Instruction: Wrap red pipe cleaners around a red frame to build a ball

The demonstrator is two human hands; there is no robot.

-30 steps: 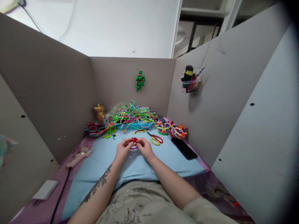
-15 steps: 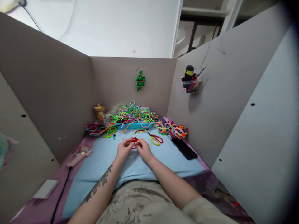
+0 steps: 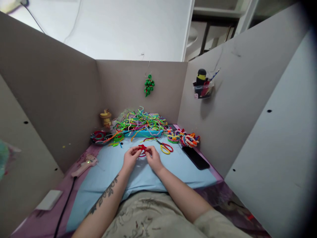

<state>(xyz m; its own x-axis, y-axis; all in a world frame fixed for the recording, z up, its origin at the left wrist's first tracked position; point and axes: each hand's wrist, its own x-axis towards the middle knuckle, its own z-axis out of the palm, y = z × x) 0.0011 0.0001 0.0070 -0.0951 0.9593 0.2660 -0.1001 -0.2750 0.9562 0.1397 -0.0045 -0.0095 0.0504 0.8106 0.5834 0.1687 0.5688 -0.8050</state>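
Observation:
A small red fuzzy piece, seemingly bent pipe cleaner (image 3: 142, 147), is held between my two hands above the blue cloth (image 3: 111, 178). My left hand (image 3: 131, 158) pinches its left side, and my right hand (image 3: 154, 159) pinches the right side. A thin red loop hangs below it between the fingers. Just right of my right hand lie scissors (image 3: 165, 148) with one yellow and one red handle. Beyond the hands, a blue tray (image 3: 143, 134) carries a heap of multicoloured pipe cleaners (image 3: 142, 120). My fingertips partly hide the red piece.
Colourful finished-looking rings (image 3: 189, 140) and a black phone (image 3: 196, 158) lie to the right. At left are a pink glue gun (image 3: 84, 166) with a black cord, a white block (image 3: 50, 200), and a bowl (image 3: 100, 138). Grey panels (image 3: 119, 82) enclose the table.
My hands have drawn slightly apart, the right one shifting a little to the right. More of the red piece shows between them. The surrounding things stay in place.

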